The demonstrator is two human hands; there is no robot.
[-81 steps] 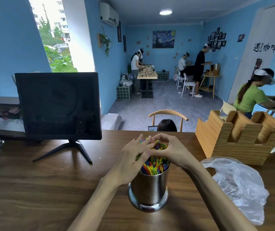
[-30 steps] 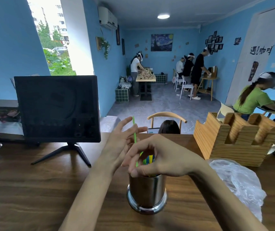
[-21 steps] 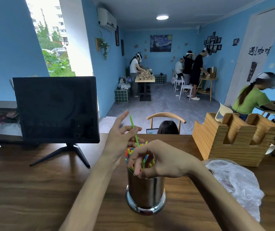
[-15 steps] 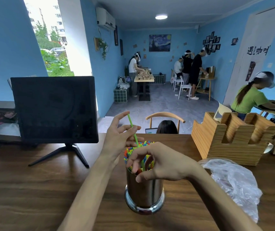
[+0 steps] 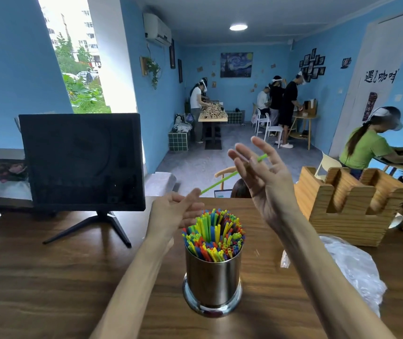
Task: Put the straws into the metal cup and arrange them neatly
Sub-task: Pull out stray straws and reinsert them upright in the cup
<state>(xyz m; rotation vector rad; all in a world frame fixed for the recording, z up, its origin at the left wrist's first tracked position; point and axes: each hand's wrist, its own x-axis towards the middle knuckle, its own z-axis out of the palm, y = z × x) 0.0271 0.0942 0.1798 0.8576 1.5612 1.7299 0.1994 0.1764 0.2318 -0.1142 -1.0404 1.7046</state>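
The left hand [image 5: 176, 214] is held low, just behind and to the left of the metal cup [image 5: 213, 277], with its forearm running up from the bottom edge; its fingertips are closed on the lower end of 1 green straw [image 5: 222, 180]. The straw slants up and to the right, away from this hand, across the gap between the 2 hands. The right hand [image 5: 266, 182] is raised higher, above and to the right of the cup, palm turned toward the camera and fingers spread nearly straight; the straw's upper end passes behind those fingers, and whether it is touched by them cannot be told. Nothing is gripped by this hand. Below and between the 2 hands the cup stands upright on the wooden table [image 5: 48, 277], packed with the coloured straws [image 5: 213, 234], whose tips rise above its rim. Neither hand is touching the cup. To the left of the left hand, well apart, a dark monitor [image 5: 81, 160] stands on its stand. To the right of the right forearm a wooden holder [image 5: 349, 206] sits near the table's far edge, and a crumpled plastic bag [image 5: 356, 270] lies just beside that forearm. Bare tabletop is seen left of the left forearm and in front of the cup.
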